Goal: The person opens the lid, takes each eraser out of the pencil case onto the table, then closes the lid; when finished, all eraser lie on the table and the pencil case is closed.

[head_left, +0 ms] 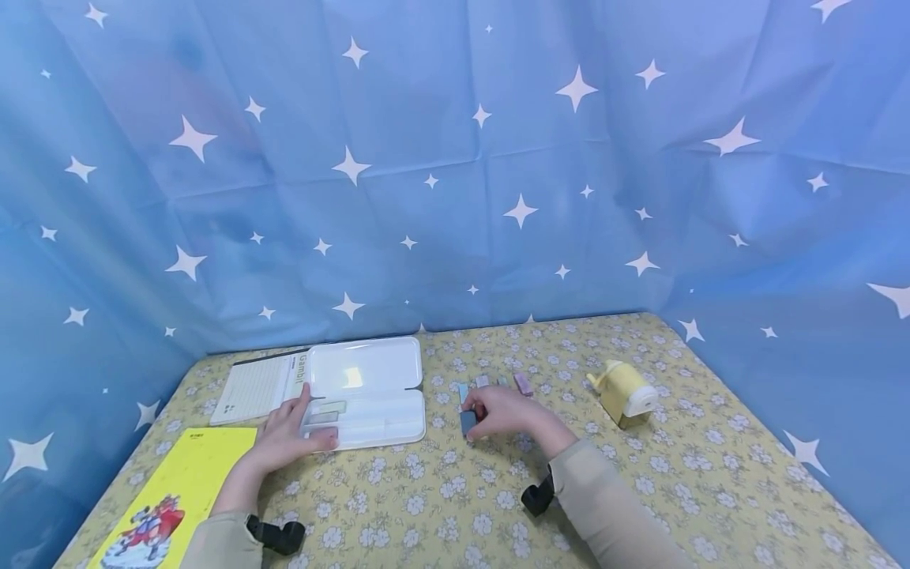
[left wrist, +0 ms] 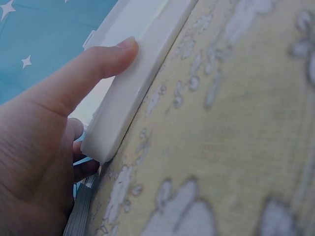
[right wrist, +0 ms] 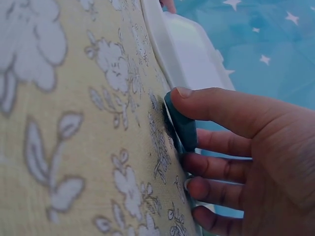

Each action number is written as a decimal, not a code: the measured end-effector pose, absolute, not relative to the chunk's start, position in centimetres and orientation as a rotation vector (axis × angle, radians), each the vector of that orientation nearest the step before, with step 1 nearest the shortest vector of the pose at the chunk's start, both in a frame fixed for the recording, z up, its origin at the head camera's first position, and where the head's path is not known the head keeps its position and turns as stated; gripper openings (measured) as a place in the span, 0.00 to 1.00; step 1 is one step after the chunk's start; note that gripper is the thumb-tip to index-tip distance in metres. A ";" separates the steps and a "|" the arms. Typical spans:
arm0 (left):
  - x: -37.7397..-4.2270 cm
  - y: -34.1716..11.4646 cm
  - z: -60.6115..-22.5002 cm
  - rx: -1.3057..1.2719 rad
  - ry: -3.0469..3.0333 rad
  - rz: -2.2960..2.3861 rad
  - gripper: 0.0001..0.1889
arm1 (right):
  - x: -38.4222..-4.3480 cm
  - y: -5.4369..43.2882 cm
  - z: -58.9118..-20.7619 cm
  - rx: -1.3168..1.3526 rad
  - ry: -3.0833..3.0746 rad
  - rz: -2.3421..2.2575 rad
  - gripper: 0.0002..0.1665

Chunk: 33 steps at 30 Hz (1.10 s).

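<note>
A white pencil case (head_left: 407, 419) lies with its lid (head_left: 384, 359) folded back. At its left end my left hand (head_left: 284, 435) grips it, the thumb over the near wall and the other fingers round the corner. Inside, a pale green stick (head_left: 331, 407) and a grey one (head_left: 323, 419) lie near that hand. To the right of the case, my right hand (head_left: 508, 412) pinches a small dark blue eraser (right wrist: 183, 125) between thumb and fingers, at the tabletop. Just beyond are a light blue block (head_left: 464, 391), a lilac one (head_left: 482, 381) and a purple one (head_left: 524, 384).
A yellow pencil sharpener (head_left: 626, 391) with a crank stands on the right. Left of the case lies a lined notepad (head_left: 256, 387), and nearer me a bright yellow booklet (head_left: 206, 470). A blue starry curtain (head_left: 455, 158) hangs behind the flowered tablecloth (head_left: 398, 506).
</note>
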<state>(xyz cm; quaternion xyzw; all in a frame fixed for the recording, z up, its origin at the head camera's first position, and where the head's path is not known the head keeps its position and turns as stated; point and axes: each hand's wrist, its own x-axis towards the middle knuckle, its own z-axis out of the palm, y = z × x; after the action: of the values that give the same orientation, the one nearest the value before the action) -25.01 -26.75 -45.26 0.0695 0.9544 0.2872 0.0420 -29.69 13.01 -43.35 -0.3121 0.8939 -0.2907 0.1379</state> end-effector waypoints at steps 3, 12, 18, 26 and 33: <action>-25.1 -26.8 -45.3 0.212 2.924 0.880 0.62 | -29.7 13.0 -43.3 -0.904 2.594 -0.830 0.25; -24.9 -26.7 -45.2 0.211 2.926 0.862 0.62 | -29.7 12.9 -43.5 -0.909 2.611 -0.810 0.26; -24.9 -26.7 -45.1 0.216 2.926 0.868 0.62 | -29.7 13.0 -43.6 -0.923 2.628 -0.795 0.26; -24.9 -26.7 -45.2 0.207 2.916 0.887 0.62 | -29.7 13.0 -43.7 -0.929 2.637 -0.774 0.26; -25.1 -26.8 -45.5 0.217 2.929 0.902 0.62 | -29.5 13.0 -43.0 -0.878 2.572 -0.837 0.27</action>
<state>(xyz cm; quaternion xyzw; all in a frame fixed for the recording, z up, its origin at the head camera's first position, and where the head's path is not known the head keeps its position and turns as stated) -25.09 -26.82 -45.49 0.0705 0.9528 0.2932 0.0346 -29.47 12.97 -43.03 -0.3053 0.8945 -0.2911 0.1482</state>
